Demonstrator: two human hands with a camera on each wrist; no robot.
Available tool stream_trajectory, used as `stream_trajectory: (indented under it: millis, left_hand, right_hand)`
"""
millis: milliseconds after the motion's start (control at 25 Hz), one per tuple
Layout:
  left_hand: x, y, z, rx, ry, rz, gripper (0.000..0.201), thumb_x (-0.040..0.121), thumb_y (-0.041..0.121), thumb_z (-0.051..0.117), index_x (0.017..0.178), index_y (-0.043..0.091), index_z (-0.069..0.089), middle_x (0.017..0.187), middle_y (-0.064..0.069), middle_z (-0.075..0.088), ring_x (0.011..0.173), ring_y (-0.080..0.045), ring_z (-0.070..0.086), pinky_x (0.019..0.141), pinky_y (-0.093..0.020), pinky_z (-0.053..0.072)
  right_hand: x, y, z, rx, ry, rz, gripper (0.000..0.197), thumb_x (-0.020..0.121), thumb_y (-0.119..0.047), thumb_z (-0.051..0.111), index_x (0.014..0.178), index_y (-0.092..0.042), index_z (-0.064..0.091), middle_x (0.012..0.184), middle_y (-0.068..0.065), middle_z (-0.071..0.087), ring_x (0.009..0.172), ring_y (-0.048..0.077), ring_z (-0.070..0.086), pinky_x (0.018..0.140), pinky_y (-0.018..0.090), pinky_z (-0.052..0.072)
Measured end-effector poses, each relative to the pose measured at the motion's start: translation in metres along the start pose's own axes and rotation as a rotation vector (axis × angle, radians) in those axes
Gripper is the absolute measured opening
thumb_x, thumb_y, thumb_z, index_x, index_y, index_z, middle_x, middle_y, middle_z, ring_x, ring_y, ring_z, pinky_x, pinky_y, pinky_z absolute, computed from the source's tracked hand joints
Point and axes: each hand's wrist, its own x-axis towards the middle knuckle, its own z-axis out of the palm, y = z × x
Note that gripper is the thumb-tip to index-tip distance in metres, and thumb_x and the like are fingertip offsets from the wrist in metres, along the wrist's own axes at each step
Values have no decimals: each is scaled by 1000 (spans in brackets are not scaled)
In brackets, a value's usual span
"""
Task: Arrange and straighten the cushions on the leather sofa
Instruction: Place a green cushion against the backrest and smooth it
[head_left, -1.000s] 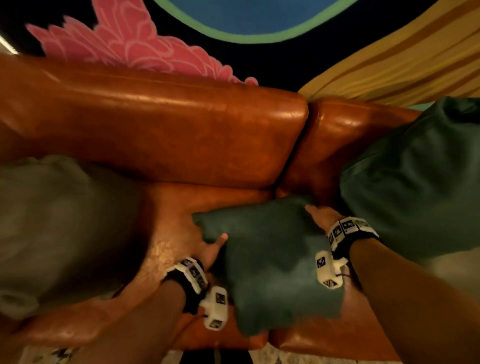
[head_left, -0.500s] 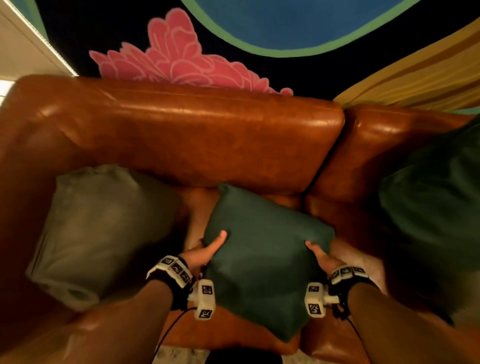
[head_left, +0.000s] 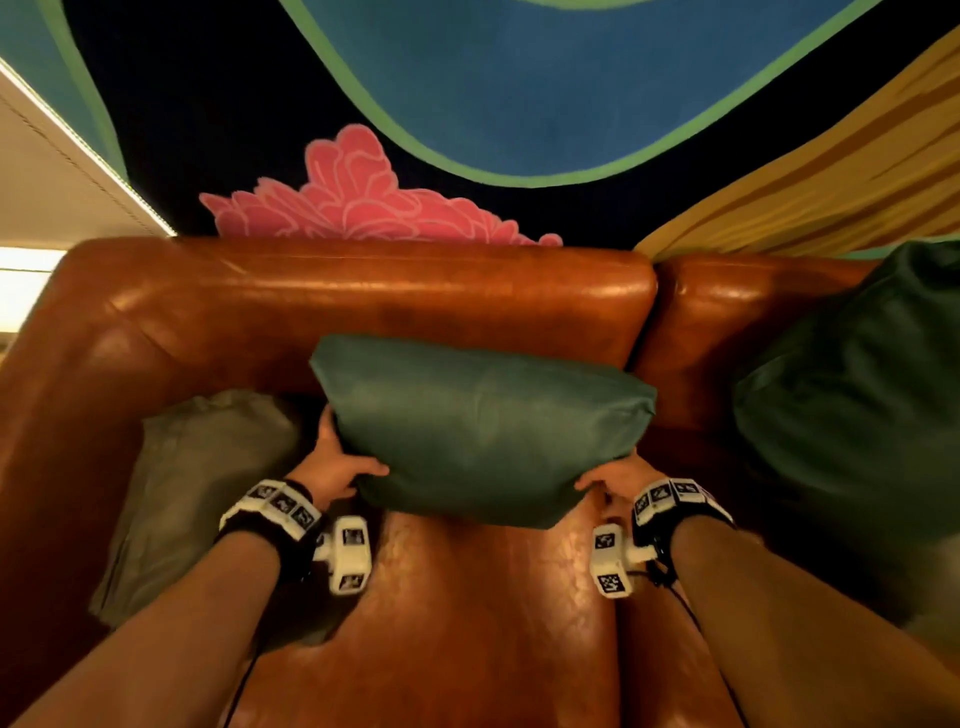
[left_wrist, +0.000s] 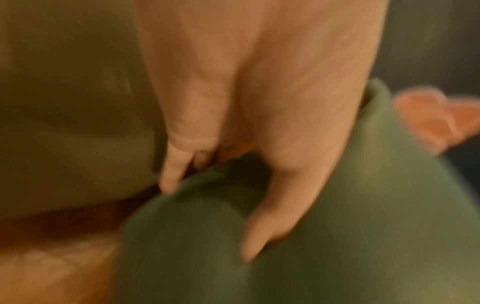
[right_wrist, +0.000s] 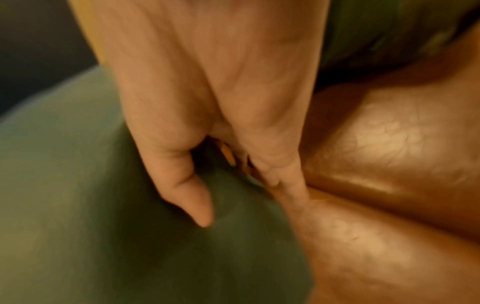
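A dark green cushion (head_left: 483, 426) is held up in front of the brown leather sofa's backrest (head_left: 374, 306), tilted, its top edge near the backrest. My left hand (head_left: 337, 467) grips its lower left side, thumb on the front (left_wrist: 262, 232) and fingers behind. My right hand (head_left: 608, 480) grips the lower right corner, thumb pressed into the fabric (right_wrist: 197, 205). An olive-grey cushion (head_left: 208, 483) leans in the sofa's left corner. A larger dark green cushion (head_left: 852, 405) sits at the right.
The leather seat (head_left: 483, 613) lies bare below the held cushion. A painted wall with a pink flower (head_left: 358, 202) rises behind the sofa. The sofa's left arm (head_left: 57, 415) curves round the olive-grey cushion.
Both hands have lifted the green cushion off the seat and raised it toward the backrest, turning it wider side across. The head view has shifted upward and to the left.
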Motion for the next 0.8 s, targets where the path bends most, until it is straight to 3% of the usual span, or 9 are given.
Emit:
stream_trajectory:
  millis: [120, 200, 280, 360, 440, 480, 560, 680, 800]
  left_hand:
    - [-2, 3, -7, 61, -77, 2, 98, 72, -7, 80, 147, 27, 25, 137, 4, 50, 123, -17, 46, 93, -43, 41]
    - [1, -4, -19, 124, -68, 66, 88, 68, 15, 88, 143, 21, 41, 134, 3, 60, 120, -18, 58, 92, -40, 50]
    - [7, 0, -28, 84, 57, 130, 65, 68, 36, 87, 125, 14, 63, 117, -4, 73, 105, -20, 70, 93, -39, 54]
    - [15, 2, -43, -31, 170, 73, 60, 75, 55, 77, 117, 12, 69, 108, -9, 75, 98, -25, 72, 95, -43, 54]
    - [21, -9, -51, -243, 74, -92, 68, 89, 61, 56, 135, 11, 56, 111, -11, 71, 101, -28, 67, 96, -49, 50]
    - [18, -17, -48, -351, -4, -169, 66, 95, 61, 43, 142, 15, 48, 111, -10, 67, 102, -30, 63, 92, -52, 49]
    - [11, -29, -31, -462, -142, -266, 52, 100, 58, 31, 136, 25, 49, 111, -8, 65, 99, -35, 59, 84, -52, 47]
    - [2, -20, -14, -469, -191, -324, 39, 101, 49, 39, 115, 20, 61, 116, -12, 70, 102, -33, 58, 85, -48, 48]
    - [6, -9, -21, -349, -142, -196, 32, 104, 28, 42, 135, 28, 48, 150, -3, 44, 116, -30, 51, 93, -47, 44]
  right_hand:
    - [-11, 12, 15, -84, 16, -36, 92, 58, 2, 79, 133, -36, 41, 107, 1, 64, 83, 19, 61, 60, 32, 51]
    - [-27, 4, 12, -11, 4, -93, 62, 74, 4, 76, 123, -26, 53, 101, -4, 67, 84, 9, 61, 62, 22, 47]
    - [-32, -19, 2, 98, 46, -82, 28, 80, -18, 79, 105, -16, 68, 93, 2, 73, 77, 13, 65, 66, 17, 49]
    - [-26, -30, -16, 144, 116, -47, 56, 68, -53, 82, 97, -6, 73, 90, 11, 74, 80, 25, 67, 76, 25, 52]
    - [-19, -26, -30, 309, 22, 46, 88, 67, -74, 68, 125, -8, 66, 115, 14, 70, 104, 31, 66, 93, 39, 51]
    - [-22, -21, -30, 344, -2, 76, 83, 78, -76, 55, 134, -15, 60, 126, 13, 67, 112, 32, 64, 95, 43, 49]
    - [-22, -6, -27, 354, -122, 147, 70, 91, -73, 35, 131, -21, 61, 123, 12, 70, 107, 29, 67, 89, 43, 49]
    - [-27, 0, -15, 226, -118, 253, 74, 85, -78, 40, 126, -21, 63, 110, 11, 72, 102, 30, 65, 81, 40, 52]
    - [-19, 1, -13, 235, -13, 216, 83, 73, -86, 48, 142, -41, 46, 130, 7, 54, 112, 32, 55, 84, 41, 52]
